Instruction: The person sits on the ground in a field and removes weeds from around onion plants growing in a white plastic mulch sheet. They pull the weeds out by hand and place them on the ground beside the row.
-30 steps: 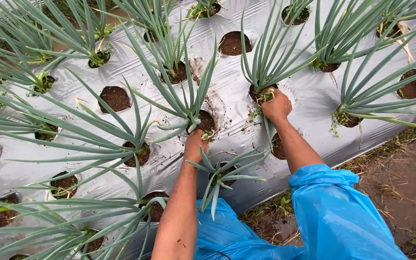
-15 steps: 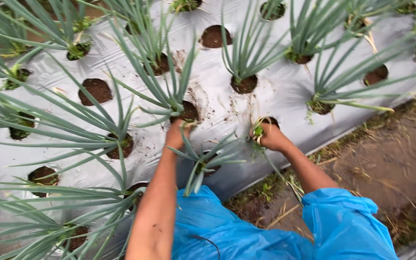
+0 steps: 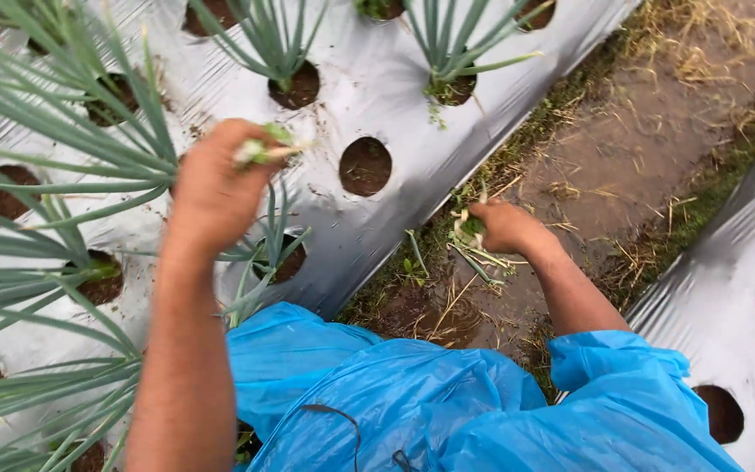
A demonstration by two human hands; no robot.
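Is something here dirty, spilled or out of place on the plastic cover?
Yes. Crumbs of soil lie scattered on the silver plastic sheet around the empty planting hole. Otherwise nothing stands out.

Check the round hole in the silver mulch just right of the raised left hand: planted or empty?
Empty. The hole shows only dark bare soil, with no green leaves rising from it, unlike the onion plant in the hole above it.
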